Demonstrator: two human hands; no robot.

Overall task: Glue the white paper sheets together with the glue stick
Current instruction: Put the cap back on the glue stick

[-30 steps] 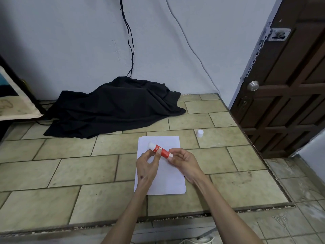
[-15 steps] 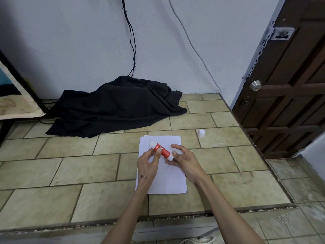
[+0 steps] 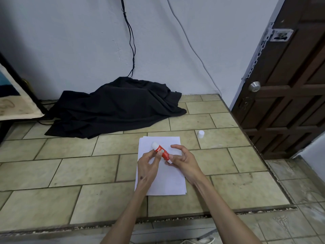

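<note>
1. Hands meet over a stack of white sheets (image 3: 163,180) lying flat on a tiled ledge (image 3: 73,173), the stack's corners slightly fanned at the far and near edges.
2. Left hand (image 3: 147,166) pinches the red barrel of a glue stick (image 3: 161,151) between thumb and fingertips, holding it tilted above the upper half of the sheets, white uncapped tip pointing up and to the left.
3. Right hand (image 3: 182,160) grips the stick's white lower end with its curled lower fingers; its index finger and thumb arch loosely above, touching nothing.
4. Stick runs diagonally between the two hands, its label facing the camera; whether it touches the paper cannot be told.
5. White cap (image 3: 200,134) stands upright on the tiles, apart from the sheets, off their far right corner.
6. Black cloth (image 3: 114,108) lies bunched against the wall behind the paper, well apart from it, with dark cables (image 3: 131,41) dropping down the wall into it.
7. Brown panelled door (image 3: 290,85) with a round metal knob (image 3: 254,86) closes the scene on the right, beside the ledge's edge.
8. Both bare forearms reach in from the bottom of the frame, crossing the ledge's front edge.
</note>
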